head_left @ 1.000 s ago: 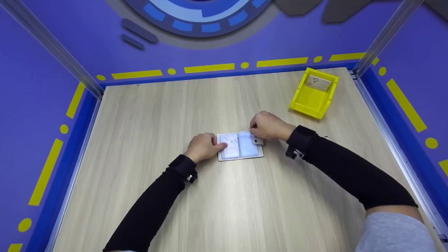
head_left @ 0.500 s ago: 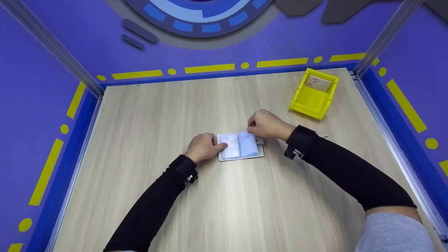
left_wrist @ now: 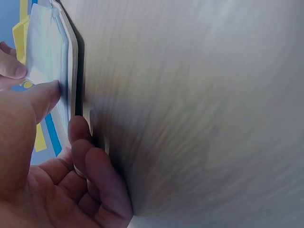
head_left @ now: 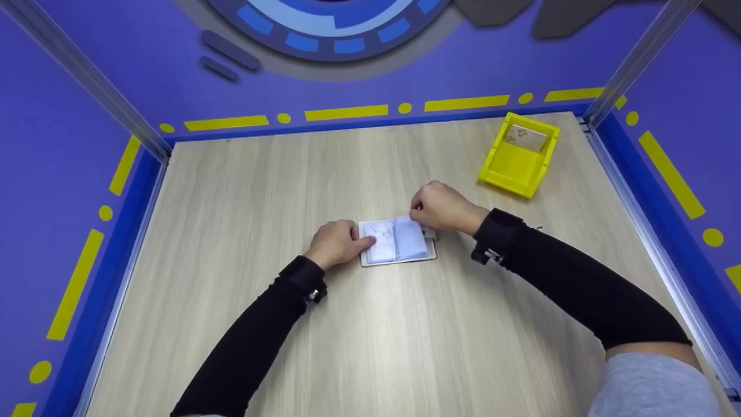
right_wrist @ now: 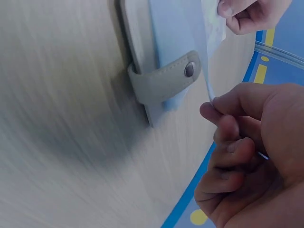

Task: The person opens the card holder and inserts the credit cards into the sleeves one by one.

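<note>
Between the fingers of the right hand [head_left: 443,207], a translucent bluish plastic leaf [head_left: 411,238] is pinched near its upper right corner; in those of the left hand [head_left: 337,242], the left edge of the beige strapped card holder [right_wrist: 141,42] is clamped, mid-frame on the wood-grain table [head_left: 260,197]. The holder is already unfolded, the leaf lifted; its turning seems left unfinished.
</note>
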`<state>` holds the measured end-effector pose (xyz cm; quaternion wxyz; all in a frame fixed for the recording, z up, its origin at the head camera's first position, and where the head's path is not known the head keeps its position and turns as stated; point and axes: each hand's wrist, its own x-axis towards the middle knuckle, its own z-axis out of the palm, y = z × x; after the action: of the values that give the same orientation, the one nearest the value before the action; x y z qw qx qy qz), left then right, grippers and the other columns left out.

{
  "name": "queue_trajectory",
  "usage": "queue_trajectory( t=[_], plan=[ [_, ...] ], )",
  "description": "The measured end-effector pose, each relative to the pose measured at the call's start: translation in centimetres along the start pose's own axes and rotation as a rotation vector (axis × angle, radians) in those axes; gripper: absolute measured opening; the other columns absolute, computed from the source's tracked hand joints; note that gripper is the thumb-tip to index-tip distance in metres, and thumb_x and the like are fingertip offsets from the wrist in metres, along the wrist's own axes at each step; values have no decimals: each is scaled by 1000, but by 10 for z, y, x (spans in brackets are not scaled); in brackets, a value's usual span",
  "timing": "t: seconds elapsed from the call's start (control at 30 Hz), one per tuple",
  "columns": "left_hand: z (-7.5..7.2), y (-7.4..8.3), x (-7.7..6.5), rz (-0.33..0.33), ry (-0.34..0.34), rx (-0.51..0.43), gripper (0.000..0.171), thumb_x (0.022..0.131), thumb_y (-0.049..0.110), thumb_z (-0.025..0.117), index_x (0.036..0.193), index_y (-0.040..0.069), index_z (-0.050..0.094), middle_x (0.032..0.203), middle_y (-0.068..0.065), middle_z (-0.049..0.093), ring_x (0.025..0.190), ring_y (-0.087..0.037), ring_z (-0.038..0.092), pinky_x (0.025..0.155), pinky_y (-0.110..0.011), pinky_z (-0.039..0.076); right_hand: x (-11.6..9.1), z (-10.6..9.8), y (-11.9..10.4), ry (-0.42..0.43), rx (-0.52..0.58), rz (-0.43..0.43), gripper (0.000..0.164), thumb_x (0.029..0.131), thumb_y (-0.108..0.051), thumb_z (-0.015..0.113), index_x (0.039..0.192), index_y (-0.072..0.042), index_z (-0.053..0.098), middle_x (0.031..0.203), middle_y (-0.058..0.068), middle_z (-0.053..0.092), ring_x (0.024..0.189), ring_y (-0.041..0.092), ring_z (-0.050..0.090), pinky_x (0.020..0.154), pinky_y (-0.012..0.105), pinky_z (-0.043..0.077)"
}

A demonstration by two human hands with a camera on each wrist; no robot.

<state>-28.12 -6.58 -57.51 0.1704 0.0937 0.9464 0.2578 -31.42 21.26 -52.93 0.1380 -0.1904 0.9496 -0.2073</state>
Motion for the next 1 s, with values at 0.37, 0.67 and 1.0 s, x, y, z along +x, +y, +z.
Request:
queue_trajectory(
  t=[0.37,0.67,1.0],
  plan=[
    [2,-1,1,31,22,0,46,99,54,78,76,19,59,75,4,57,73,-18,55,65,-32,39,9,-3,-13,-85,215,80,34,101,-29,65,69,-19,60,63,-7,49,62,13,49,59,28,37],
    [-1,-4,-1,54,39,-1,45,102,52,74,75,20,56,72,5,54,71,-18,53,66,-32,38,25,5,-32,-108,320,165,34,101,-30,66,79,-6,77,60,-11,47,58,10,41,56,27,32],
    [3,-11,6,132,62,-18,47,111,42,59,70,20,51,68,4,49,65,-18,49,62,-34,35,46,24,-46,-136,276,129,28,99,-25,69,85,-5,83,59,-13,56,57,7,46,58,26,35]
  ],
)
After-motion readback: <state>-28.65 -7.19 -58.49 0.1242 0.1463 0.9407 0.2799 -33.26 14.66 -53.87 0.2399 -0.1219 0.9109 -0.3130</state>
